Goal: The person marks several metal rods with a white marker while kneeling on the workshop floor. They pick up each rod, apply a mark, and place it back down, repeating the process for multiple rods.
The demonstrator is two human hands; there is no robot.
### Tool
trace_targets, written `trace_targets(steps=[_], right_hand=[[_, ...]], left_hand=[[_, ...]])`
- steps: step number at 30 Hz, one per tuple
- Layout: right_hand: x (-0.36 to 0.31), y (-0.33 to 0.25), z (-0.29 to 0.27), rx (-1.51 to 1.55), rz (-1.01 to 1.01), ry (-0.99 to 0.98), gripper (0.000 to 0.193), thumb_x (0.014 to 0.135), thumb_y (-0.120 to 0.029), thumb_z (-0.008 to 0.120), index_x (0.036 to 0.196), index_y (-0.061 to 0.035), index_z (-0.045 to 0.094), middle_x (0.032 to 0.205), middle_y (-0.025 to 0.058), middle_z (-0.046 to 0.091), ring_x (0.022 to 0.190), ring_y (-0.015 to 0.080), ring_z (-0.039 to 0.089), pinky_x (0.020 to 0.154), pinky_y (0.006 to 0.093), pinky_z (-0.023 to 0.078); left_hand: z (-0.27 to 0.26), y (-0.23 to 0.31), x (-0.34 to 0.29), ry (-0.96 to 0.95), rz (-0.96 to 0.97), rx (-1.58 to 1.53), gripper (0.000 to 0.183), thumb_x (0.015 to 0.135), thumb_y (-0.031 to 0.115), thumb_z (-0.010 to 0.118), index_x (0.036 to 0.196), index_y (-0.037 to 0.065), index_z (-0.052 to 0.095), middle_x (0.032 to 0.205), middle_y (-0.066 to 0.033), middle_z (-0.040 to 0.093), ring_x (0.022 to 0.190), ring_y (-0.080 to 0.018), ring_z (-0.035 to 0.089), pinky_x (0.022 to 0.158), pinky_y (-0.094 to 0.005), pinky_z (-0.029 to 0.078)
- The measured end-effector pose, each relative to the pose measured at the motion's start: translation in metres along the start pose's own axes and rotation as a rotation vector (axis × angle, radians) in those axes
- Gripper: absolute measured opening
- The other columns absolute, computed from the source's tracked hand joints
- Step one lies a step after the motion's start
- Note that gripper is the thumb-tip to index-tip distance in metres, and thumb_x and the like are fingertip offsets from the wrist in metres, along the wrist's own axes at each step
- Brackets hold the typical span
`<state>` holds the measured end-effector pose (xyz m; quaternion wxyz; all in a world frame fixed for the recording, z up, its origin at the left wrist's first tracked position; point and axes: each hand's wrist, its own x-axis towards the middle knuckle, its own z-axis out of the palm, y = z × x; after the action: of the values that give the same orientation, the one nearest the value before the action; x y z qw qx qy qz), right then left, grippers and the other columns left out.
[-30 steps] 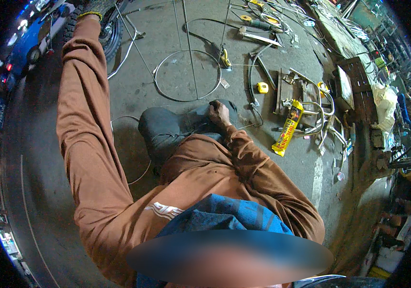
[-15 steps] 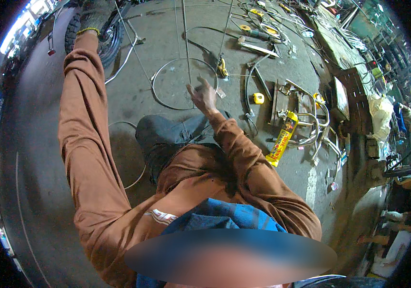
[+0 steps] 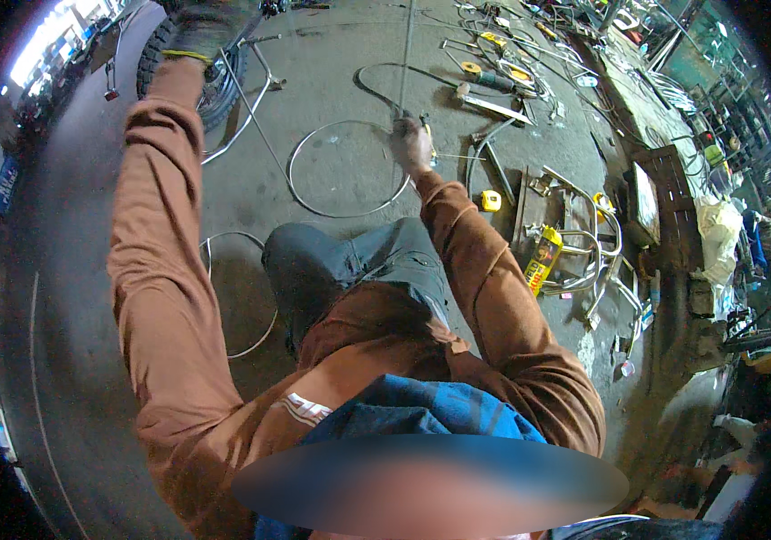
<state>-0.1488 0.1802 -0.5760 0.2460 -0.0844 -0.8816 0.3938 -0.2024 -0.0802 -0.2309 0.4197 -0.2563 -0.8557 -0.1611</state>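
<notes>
My left arm reaches far forward to a spoked wheel with a knobbly black tyre (image 3: 150,54). My left hand (image 3: 201,34), beyond a yellow band at the cuff, is dim against the wheel, and its fingers do not show clearly. My right hand (image 3: 415,147) is low over the floor at the right edge of a large thin metal ring (image 3: 300,144). Its fingers look closed in shadow, with a small yellow-and-black tool (image 3: 432,144) partly hidden beside them. A thin upright rod (image 3: 411,54) runs down to that hand; whether I grip it is unclear.
To the right lie a yellow tape measure (image 3: 491,201), a yellow printed packet (image 3: 543,256) and a bent metal tube frame (image 3: 615,238). A corded power tool (image 3: 486,79) sits farther off. A second hoop (image 3: 276,315) lies left of my legs.
My right hand has moved forward and right, from spread fingers over the ring to closed-looking fingers by the yellow-and-black tool. Several thin rods in front shifted or left view. My left arm stays extended.
</notes>
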Motion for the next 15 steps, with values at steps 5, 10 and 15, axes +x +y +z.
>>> trace_targets(steps=[5,10,15], right_hand=[[0.059,0.024,-0.047,0.052,0.106,0.075,0.041,0.087,-0.026,0.068,0.118,-0.0010,0.059,0.094,0.0246,0.070,0.089,0.0419,0.069,0.080,0.0489,0.053],[0.052,0.099,-0.052,0.028,0.077,0.213,0.045,0.089,-0.017,0.063,0.128,0.0033,0.056,0.105,0.0235,0.068,0.094,0.0379,0.067,0.094,0.0424,0.051],[-0.052,0.177,0.009,0.123,0.262,-0.034,0.042,0.093,-0.017,0.064,0.129,0.0005,0.052,0.074,0.0034,0.057,0.068,0.0156,0.058,0.062,0.0321,0.049]], left_hand=[[0.002,0.029,-0.019,0.280,0.078,-0.096,0.040,0.098,0.035,0.059,0.121,0.002,0.059,0.105,-0.0204,0.068,0.094,-0.0405,0.065,0.081,-0.0473,0.052],[0.040,0.017,-0.204,0.551,-0.460,-0.189,0.046,0.099,0.038,0.059,0.127,0.001,0.057,0.102,-0.0176,0.070,0.091,-0.0365,0.065,0.081,-0.0456,0.050],[0.172,0.005,-0.318,-0.187,-0.466,-0.308,0.051,0.097,0.031,0.060,0.139,0.003,0.050,0.139,-0.0240,0.055,0.127,-0.0396,0.053,0.103,-0.0441,0.045]])
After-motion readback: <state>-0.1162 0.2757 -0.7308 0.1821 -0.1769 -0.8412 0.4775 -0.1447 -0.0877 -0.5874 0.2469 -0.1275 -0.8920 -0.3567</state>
